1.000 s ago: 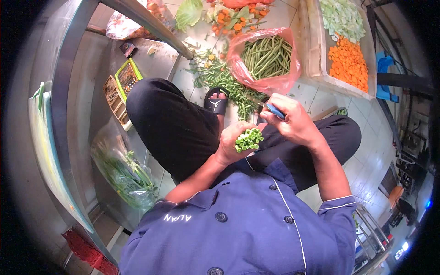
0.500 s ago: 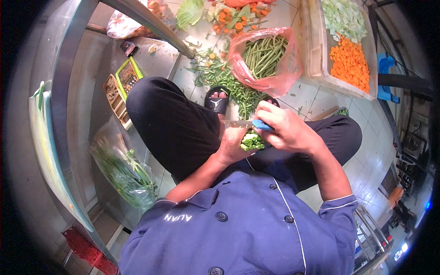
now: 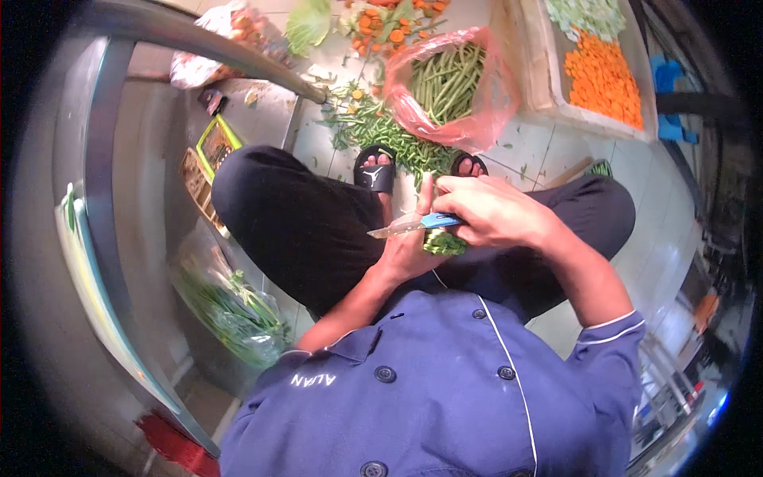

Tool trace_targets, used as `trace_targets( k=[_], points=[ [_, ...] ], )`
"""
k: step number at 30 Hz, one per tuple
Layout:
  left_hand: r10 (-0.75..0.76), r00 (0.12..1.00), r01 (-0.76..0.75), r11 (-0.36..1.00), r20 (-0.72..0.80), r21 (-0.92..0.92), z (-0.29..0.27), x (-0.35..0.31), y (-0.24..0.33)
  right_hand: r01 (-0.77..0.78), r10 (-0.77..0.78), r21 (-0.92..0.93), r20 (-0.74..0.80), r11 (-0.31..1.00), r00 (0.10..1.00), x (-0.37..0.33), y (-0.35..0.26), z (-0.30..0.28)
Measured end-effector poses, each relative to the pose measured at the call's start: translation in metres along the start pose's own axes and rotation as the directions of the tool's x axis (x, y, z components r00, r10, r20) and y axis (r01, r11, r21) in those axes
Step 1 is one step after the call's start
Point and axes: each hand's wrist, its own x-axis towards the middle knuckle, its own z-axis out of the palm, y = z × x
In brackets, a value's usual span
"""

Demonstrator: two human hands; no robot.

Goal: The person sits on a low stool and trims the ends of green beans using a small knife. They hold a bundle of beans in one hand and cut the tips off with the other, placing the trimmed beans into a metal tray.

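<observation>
My left hand [image 3: 404,253] is closed round a bunch of green beans [image 3: 443,242], their cut ends facing me. A finger or thumb of that hand stretches up toward the floor pile. My right hand [image 3: 505,213] grips the blue handle [image 3: 439,221] of a small knife. Its blade [image 3: 395,229] passes over my left hand, tip pointing left and slightly toward me. Beyond both hands, short pieces of cut beans [image 3: 389,131] are heaped on the tiles between my sandalled feet. Behind them stands an open pink plastic bag [image 3: 502,119] holding long whole beans [image 3: 449,83].
At the far right, a white crate [image 3: 552,87] holds sliced carrots [image 3: 604,79] and chopped pale greens [image 3: 588,16]. Carrot scraps [image 3: 381,28] and a cabbage leaf [image 3: 308,25] lie far ahead. Bagged spring onions [image 3: 238,306] and a metal frame [image 3: 222,56] are on my left.
The knife has swung from nearly level to a tilt, its tip now lower and nearer me. A digit of my left hand now points upward. The whole view has shifted slightly.
</observation>
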Motion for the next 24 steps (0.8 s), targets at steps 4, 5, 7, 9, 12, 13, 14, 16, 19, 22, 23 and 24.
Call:
trace_targets(
  k=[4,5,7,9,12,13,14,16,19,22,23,24],
  points=[
    [0.162,0.986,-0.167,0.969,0.041,0.184,-0.006,0.006,0.006,0.122,-0.117,0.058,-0.085,0.991,0.99,0.005,0.009,0.012],
    [0.301,0.953,-0.296,0.894,0.037,0.336,-0.008,0.01,0.008,0.121,-0.116,0.036,-0.112,0.992,0.987,0.005,0.013,0.018],
    [0.278,0.96,-0.261,0.908,-0.006,0.328,-0.006,0.013,0.008,0.134,-0.135,-0.016,-0.156,0.991,0.978,0.007,0.017,0.027],
    [0.272,0.962,-0.252,0.92,-0.025,0.301,-0.005,0.015,0.008,0.183,-0.205,-0.109,-0.234,0.977,0.95,0.002,0.018,0.029],
    [0.292,0.956,-0.288,0.921,0.023,0.263,-0.006,0.013,-0.001,0.201,-0.232,-0.134,-0.277,0.97,0.932,-0.003,0.01,0.025],
    [0.226,0.974,-0.22,0.945,0.001,0.242,-0.005,0.011,-0.001,0.178,-0.212,-0.143,-0.279,0.974,0.937,-0.004,0.011,0.026],
    [0.159,0.987,-0.151,0.964,-0.02,0.22,-0.002,0.009,0.0,0.155,-0.193,-0.152,-0.28,0.976,0.94,-0.005,0.012,0.028],
    [0.023,1.0,-0.02,0.986,-0.019,0.167,-0.004,0.006,0.0,0.116,-0.159,-0.162,-0.286,0.98,0.945,-0.007,0.011,0.027],
    [-0.046,0.999,0.047,0.994,-0.009,0.099,-0.008,0.008,0.004,0.071,-0.115,-0.148,-0.315,0.987,0.942,-0.014,0.004,0.013],
    [0.039,0.997,-0.032,0.995,-0.073,0.099,-0.008,0.011,0.015,0.035,-0.078,-0.118,-0.379,0.992,0.922,-0.019,0.001,0.009],
    [0.01,0.995,-0.003,0.998,-0.097,0.069,-0.009,0.011,0.014,0.025,-0.068,-0.115,-0.389,0.993,0.919,-0.021,0.0,0.008],
    [-0.019,0.992,0.024,0.999,-0.122,0.039,-0.01,0.011,0.013,0.015,-0.06,-0.114,-0.398,0.993,0.916,-0.023,-0.003,0.005]
  ],
)
